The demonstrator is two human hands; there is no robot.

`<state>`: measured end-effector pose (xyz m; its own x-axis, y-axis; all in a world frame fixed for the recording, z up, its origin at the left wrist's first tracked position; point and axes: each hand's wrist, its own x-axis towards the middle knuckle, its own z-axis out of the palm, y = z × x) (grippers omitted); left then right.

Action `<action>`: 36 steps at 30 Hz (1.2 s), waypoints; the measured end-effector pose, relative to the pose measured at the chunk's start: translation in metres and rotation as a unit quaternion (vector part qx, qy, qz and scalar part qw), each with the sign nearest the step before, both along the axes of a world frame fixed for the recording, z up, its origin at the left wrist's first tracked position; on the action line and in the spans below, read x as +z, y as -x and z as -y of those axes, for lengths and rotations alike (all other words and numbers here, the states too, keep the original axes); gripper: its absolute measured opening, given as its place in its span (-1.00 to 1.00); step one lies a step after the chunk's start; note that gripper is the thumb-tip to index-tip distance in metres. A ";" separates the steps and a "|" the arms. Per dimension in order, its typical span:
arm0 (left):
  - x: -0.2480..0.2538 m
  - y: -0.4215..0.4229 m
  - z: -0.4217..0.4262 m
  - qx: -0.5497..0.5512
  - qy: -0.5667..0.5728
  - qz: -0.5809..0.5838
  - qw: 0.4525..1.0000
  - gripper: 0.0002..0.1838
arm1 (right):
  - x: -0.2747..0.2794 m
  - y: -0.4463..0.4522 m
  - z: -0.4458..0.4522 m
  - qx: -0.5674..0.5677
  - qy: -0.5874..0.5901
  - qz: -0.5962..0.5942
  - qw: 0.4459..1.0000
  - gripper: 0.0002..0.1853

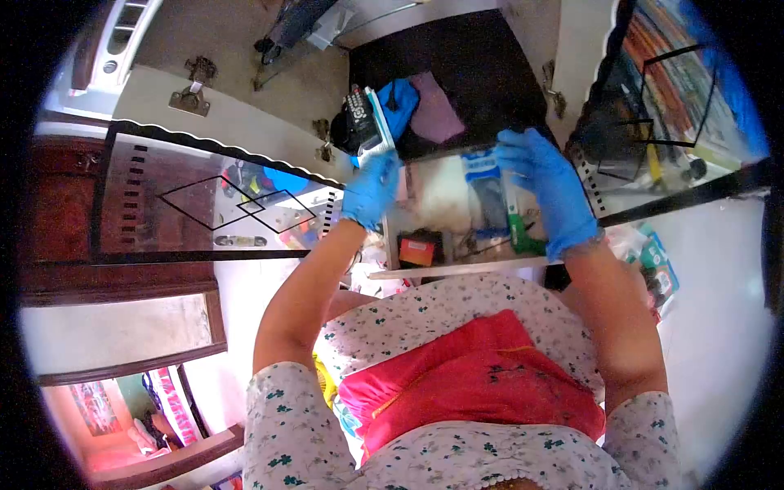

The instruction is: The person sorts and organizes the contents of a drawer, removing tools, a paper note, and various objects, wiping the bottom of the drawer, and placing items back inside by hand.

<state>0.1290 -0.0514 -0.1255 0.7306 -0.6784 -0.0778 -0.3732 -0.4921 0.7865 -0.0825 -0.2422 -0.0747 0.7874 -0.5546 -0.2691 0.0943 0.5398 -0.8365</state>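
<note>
A shallow drawer [465, 268] full of small items is in front of my lap, at the mouth of an open cabinet. My left hand [371, 192], in a blue glove, grips its left side; the fingers are slightly blurred. On the opposite side my right hand [549, 192], also gloved in blue, is closed over the edge near the far corner. Inside the drawer are a red-and-black box [417, 251], a blue-and-white packet [487, 196], a pale sheet or bag [441, 194] and a green object [523, 235] partly hidden by my right hand.
Behind the drawer, the dark cabinet floor [457, 61] carries a remote control [359, 114], a blue pouch [398, 106] and a purple cloth [435, 108]. Glass-panelled doors stand open at left [188, 196] and right [645, 122]. A red cloth [474, 380] lies across my lap.
</note>
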 end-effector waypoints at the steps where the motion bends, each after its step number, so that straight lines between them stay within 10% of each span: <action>1: 0.007 -0.011 0.003 0.027 -0.015 0.261 0.965 -0.67 | -0.002 0.000 0.001 0.005 0.001 0.005 1.000 -0.60; 11: -0.085 -0.141 0.027 0.224 -0.091 0.285 0.928 -0.49 | -0.018 0.010 0.035 -0.060 0.020 -0.038 0.997 -0.56; 15: -0.051 -0.138 0.010 0.183 0.211 -0.143 0.950 -0.70 | -0.012 0.012 0.039 -0.043 0.015 -0.046 0.998 -0.57; 19: 0.044 -0.013 -0.021 0.084 0.148 -0.234 0.957 -0.69 | 0.010 0.020 0.037 -0.035 0.043 -0.031 0.998 -0.56; 25: -0.009 0.082 -0.010 -0.022 0.066 -0.569 0.819 -0.63 | 0.022 0.022 0.031 -0.002 0.048 -0.006 0.999 -0.52; 33: -0.145 0.102 0.141 0.060 0.036 -0.527 0.847 -0.69 | 0.011 0.029 0.036 -0.012 0.087 -0.037 0.995 -0.54; 35: -0.162 0.101 0.172 -0.051 -0.138 -0.264 0.953 -0.71 | 0.011 0.030 0.038 -0.015 0.103 -0.063 0.993 -0.56; 36: -0.194 0.113 0.189 0.099 0.015 -0.326 0.940 -0.67 | 0.010 0.032 0.037 -0.022 0.088 -0.064 0.994 -0.57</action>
